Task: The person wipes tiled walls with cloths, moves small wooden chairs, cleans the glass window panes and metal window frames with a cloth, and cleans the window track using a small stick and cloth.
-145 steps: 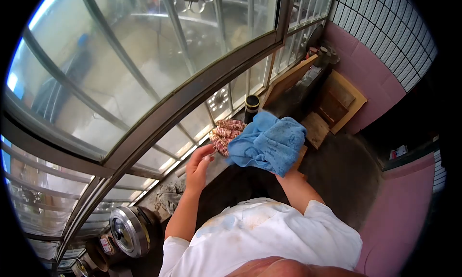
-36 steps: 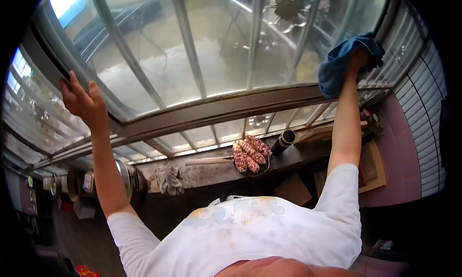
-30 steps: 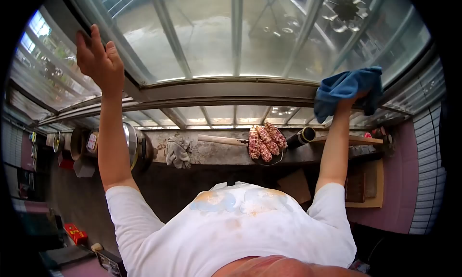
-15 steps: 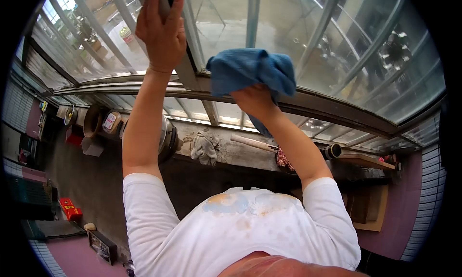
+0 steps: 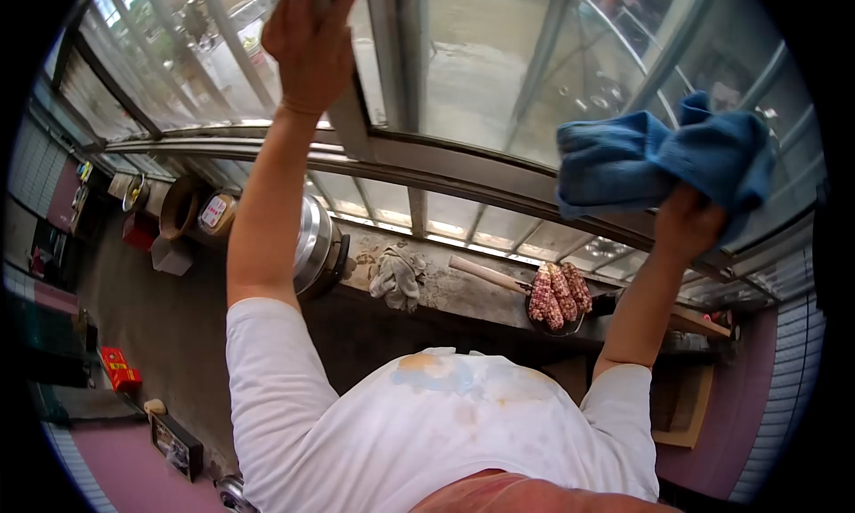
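Observation:
A blue cloth (image 5: 614, 161) is bunched in my right hand (image 5: 690, 223), against the lower right of the window pane (image 5: 485, 63). Part of the cloth hides the fingers of that hand. Up at the top, my left hand (image 5: 312, 54) grips the upright window frame (image 5: 352, 126), fingers on one side and thumb on the other. Its fingertips are partly cut off by the view's edge. Metal bars run behind the glass.
Below the window, a ledge (image 5: 436, 286) bears a crumpled grey cloth (image 5: 396, 277), a wooden-handled tool (image 5: 485, 272) and several ears of speckled corn (image 5: 557, 295). A metal pot (image 5: 312, 246) stands left of them. A red box (image 5: 120, 369) lies far left.
My right hand has swept the blue cloth rightward across the window, uncovering the corn on the ledge. The left hand stays on the frame while the view has shifted slightly.

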The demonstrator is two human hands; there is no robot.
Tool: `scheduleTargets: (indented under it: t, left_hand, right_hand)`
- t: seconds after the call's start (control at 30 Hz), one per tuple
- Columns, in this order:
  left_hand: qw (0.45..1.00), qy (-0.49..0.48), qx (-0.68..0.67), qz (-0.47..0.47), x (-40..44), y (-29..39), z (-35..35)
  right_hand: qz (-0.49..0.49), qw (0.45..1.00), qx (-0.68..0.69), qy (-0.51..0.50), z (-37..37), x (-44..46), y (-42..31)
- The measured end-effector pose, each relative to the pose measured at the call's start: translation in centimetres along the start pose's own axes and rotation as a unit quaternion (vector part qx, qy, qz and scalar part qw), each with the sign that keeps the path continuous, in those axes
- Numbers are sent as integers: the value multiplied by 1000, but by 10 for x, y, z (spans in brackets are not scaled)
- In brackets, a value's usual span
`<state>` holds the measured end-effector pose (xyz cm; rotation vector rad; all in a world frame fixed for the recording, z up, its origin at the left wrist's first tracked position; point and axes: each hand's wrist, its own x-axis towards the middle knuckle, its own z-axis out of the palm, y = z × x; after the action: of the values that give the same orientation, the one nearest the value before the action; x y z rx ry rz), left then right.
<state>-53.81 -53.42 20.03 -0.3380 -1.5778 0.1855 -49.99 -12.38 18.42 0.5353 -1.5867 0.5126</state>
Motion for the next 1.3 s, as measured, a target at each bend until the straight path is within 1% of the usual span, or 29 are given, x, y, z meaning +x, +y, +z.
scheduleTargets:
  t: [0.03, 0.07, 0.1, 0.13, 0.17, 0.23, 0.27, 0.3, 0.37, 0.4, 0.43, 0.47, 0.5, 0.53, 0.57, 0.6, 0.63, 0.67, 0.7, 0.77, 0.87, 0.97, 1.0, 1.03, 1.1, 1.2, 1.27, 1.3]
  left_hand:
    - [1000, 5, 10, 7, -6, -15, 1]
    - [1000, 12, 10, 23, -10, -28, 0]
    - [998, 40, 7, 41, -12, -40, 1]
    - [999, 32, 17, 27, -19, -57, 2]
    - [998, 20, 33, 42, -19, -70, -2]
    - [995, 34, 52, 79, -27, -98, -9]
    - [993, 18, 94, 73, -37, -117, -12]
    - [992, 11, 103, 77, -39, -128, -19]
    - [986, -21, 139, 91, -55, -174, -26]
    - [979, -53, 180, 76, -69, -205, -30]
    - [965, -79, 242, 66, -87, -246, -31]
    - [934, -158, 322, -11, -97, -269, -38]
    - [875, -183, 445, -49, -105, -272, -39]
    - [884, -131, 442, -77, -121, -296, -30]
    - [900, -118, 402, -119, -117, -288, -23]
    - [931, -111, 331, -109, -118, -276, -14]
    - [955, -104, 260, -98, -112, -246, -11]
    - [989, -34, 126, -63, -88, -176, -8]
    - [993, -40, 29, -111, -71, -119, -7]
    - [988, -71, -73, -118, -50, -45, -3]
    - [992, -62, -91, -68, -23, 24, -5]
    - [991, -62, -102, -60, -7, 60, -7]
    - [989, -58, -116, -69, -6, 65, -3]
    - [992, -62, -88, -70, -8, 66, 3]
    - [997, -21, -39, -63, -10, 62, 13]
    - [998, -3, 23, -52, -16, 53, 20]
    - [998, 3, 38, -53, -18, 48, 22]
    - [997, 0, 44, -61, -20, 47, 24]
  right_hand:
    - [12, 999, 8, 50, -25, 15, 0]
    - [-17, 996, -22, 81, -49, 24, 8]
    - [-49, 991, -54, 111, -72, 27, 20]
    - [-20, 985, -90, 144, -96, 22, 36]
    - [7, 976, -126, 179, -120, 16, 46]
    - [-14, 947, -234, 218, -147, 21, 39]
    - [-14, 947, -197, 252, -159, 21, 37]
    - [-16, 945, -159, 284, -168, 23, 34]
    - [-36, 937, -125, 324, -179, 26, 29]
    - [-26, 919, -200, 340, -195, 18, 37]
    - [-21, 908, -222, 355, -205, 9, 40]
    - [-13, 904, -230, 359, -212, 0, 37]
    - [-3, 903, -234, 361, -218, -10, 36]
    - [5, 901, -238, 361, -224, -20, 35]
    - [13, 901, -242, 360, -229, -31, 33]
    - [19, 901, -244, 359, -234, -38, 34]
    - [25, 900, -247, 359, -237, -46, 33]
    - [31, 900, -249, 357, -241, -52, 34]
    - [38, 901, -249, 354, -244, -56, 35]
    - [47, 904, -247, 347, -249, -63, 40]
    - [65, 908, -237, 339, -255, -69, 47]
    - [94, 915, -206, 334, -259, -76, 54]
    - [104, 918, -192, 330, -259, -80, 58]
    - [112, 923, -175, 324, -256, -83, 60]
    - [129, 933, -145, 304, -250, -83, 70]
    - [148, 944, -90, 279, -233, -67, 92]
    - [153, 948, -14, 280, -214, -42, 105]
    - [172, 938, 38, 297, -206, -33, 117]
